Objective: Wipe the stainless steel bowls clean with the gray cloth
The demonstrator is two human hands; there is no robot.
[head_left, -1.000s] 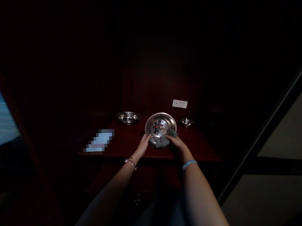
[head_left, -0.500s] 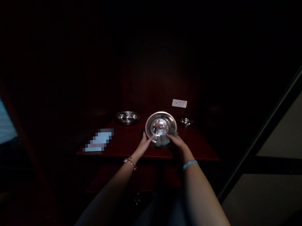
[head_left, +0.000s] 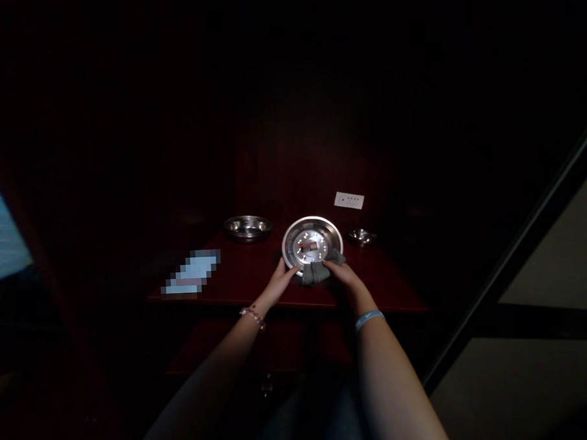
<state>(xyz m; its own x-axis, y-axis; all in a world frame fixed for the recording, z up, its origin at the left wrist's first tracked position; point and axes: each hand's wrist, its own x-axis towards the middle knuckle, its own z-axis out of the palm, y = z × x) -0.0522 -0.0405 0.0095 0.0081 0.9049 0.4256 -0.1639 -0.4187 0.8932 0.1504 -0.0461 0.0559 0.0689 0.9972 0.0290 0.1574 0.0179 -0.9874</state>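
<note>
Bowl (head_left: 330, 235), tilted, label (head_left: 309, 247) inside, over shelf (head_left: 242, 274).
Left hand (head_left: 279, 284): fingers grip bowl, 7–8 o'clock; right hand (head_left: 343, 273): fingers press cloth (head_left: 316, 273) to it, 5 o'clock. Pan (head_left: 248, 235) 9–10, dish (head_left: 362, 238) 3, shelf edge (head_left: 307, 304) 6.

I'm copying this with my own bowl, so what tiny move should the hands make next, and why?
Perhaps slide the right hand slightly along the near edge of the metal bowl, because that hand holds the gray cloth there, while the left hand grips the bowl's left side, probably steadying it.

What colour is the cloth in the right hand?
The bunched cloth is grey, clearest in the head view.
</note>
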